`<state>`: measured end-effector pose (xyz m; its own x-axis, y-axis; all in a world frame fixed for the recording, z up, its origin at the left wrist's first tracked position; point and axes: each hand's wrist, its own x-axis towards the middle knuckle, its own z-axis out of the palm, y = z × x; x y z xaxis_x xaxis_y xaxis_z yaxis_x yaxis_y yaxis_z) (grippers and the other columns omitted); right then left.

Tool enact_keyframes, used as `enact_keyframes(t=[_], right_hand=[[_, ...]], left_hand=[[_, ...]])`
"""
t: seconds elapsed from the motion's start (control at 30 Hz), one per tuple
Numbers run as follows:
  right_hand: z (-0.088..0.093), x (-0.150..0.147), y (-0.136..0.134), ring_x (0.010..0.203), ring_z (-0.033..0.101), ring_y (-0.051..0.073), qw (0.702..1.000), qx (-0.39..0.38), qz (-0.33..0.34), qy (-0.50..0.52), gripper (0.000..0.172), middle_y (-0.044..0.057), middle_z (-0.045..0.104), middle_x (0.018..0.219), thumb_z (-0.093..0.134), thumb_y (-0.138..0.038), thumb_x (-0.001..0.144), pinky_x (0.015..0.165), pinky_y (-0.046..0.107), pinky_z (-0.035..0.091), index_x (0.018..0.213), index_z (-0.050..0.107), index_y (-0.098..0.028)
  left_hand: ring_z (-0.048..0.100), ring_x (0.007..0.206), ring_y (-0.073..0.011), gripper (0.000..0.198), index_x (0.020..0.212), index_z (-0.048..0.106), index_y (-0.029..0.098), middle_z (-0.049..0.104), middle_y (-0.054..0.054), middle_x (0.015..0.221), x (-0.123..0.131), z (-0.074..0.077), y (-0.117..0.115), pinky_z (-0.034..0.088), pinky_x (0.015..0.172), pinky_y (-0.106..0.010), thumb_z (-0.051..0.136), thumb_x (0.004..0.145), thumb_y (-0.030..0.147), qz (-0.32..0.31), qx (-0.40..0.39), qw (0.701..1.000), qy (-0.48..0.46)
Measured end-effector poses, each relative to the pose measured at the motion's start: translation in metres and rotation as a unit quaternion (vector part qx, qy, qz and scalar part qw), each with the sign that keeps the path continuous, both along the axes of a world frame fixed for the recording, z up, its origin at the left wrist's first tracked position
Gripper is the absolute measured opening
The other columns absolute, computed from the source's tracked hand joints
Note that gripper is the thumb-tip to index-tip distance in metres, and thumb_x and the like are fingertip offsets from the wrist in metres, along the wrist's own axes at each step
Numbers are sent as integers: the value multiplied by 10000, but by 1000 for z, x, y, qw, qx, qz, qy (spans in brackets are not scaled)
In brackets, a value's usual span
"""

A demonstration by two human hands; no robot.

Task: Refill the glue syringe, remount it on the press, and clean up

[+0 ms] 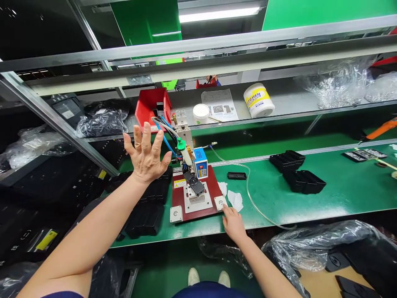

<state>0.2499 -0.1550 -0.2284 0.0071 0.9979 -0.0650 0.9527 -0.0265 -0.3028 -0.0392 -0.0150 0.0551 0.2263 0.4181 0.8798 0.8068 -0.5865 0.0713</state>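
Note:
My left hand (145,155) is raised in the air with its fingers spread and nothing in it, left of the dispensing machine. My right hand (233,222) reaches to the front right of the machine's dark red base (178,196), its fingertips touching the white button box (220,203); nothing shows in its grip. A matching button box (176,214) sits at the base's front left corner. In the middle, a black slotted part with a round speaker-like centre (194,183) lies tilted on the metal fixture (197,200), beneath a syringe with a green cap (182,148).
A blue control box (201,162) stands behind the fixture. White tissues (235,200), a black part (236,176), a clear tube (249,190) and black trays (304,181) lie rightward. More black trays (144,219) stack at left. The shelf holds a red bin (142,105) and tub (259,100).

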Motion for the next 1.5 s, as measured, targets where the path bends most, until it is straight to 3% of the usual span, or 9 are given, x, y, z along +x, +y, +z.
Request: enact_keyframes(t=[0.13,0.37,0.5,0.67,0.87,1.03,1.2,1.5], right_hand=[[0,0,1,1212,417,247,1000,-6,-4,2,403,69,432,1432,397,-122,880,896,376,380,1244,562,-174],[2,0,1,1215,423,248,1000,-3,-7,3,428,65,439,1427,390,-110,867,919,378,387,1255,558,-177],[3,0,1,1212,435,251,1000,0,-4,0,426,78,446,1419,388,-116,873,910,381,402,1259,560,-177],[-1,1,1,1205,449,249,1000,7,-1,-9,421,63,454,1415,391,-112,872,915,382,413,1243,573,-191],[-5,2,3,1206,463,249,1000,13,3,-27,434,66,471,1401,387,-111,874,916,380,436,1267,557,-177],[-6,4,4,1204,477,240,999,19,10,-38,449,64,490,1383,386,-113,866,918,369,448,1272,560,-191],[-5,5,5,1209,481,233,998,21,15,-56,459,41,490,1385,360,-108,853,908,357,458,1239,584,-211],[1,5,8,1204,496,231,996,11,27,-81,446,52,510,1367,382,-111,844,935,342,453,1230,589,-191]], left_hand=[[-16,1445,-322,724,1353,491,215,283,-105,1530,13,2,-1,-103,1149,-507,513,767,638,-38,-12,999,-29],[2,1455,-274,728,1490,199,154,103,-115,1578,38,-4,-5,33,1169,-481,283,898,569,-32,10,991,-127],[71,1456,-208,628,1493,183,161,133,-101,1575,51,-18,-2,82,1186,-395,228,951,475,-40,-33,966,-255],[154,1442,-161,612,1478,234,186,192,-82,1564,56,-25,5,131,1187,-337,227,953,501,-48,-98,925,-363],[150,1442,-146,620,1472,234,169,192,-79,1564,51,-10,28,141,1188,-324,232,952,506,-76,-116,886,-442],[117,1444,-120,619,1479,214,172,175,-54,1570,46,15,58,140,1184,-283,198,958,506,-104,-166,836,-512],[147,1437,-104,588,1480,214,188,175,-27,1571,46,37,69,152,1179,-268,183,970,479,-162,-162,812,-537],[200,1425,-107,539,1440,329,180,283,-26,1534,42,32,85,150,1180,-274,211,981,435,-214,-166,810,-520]])
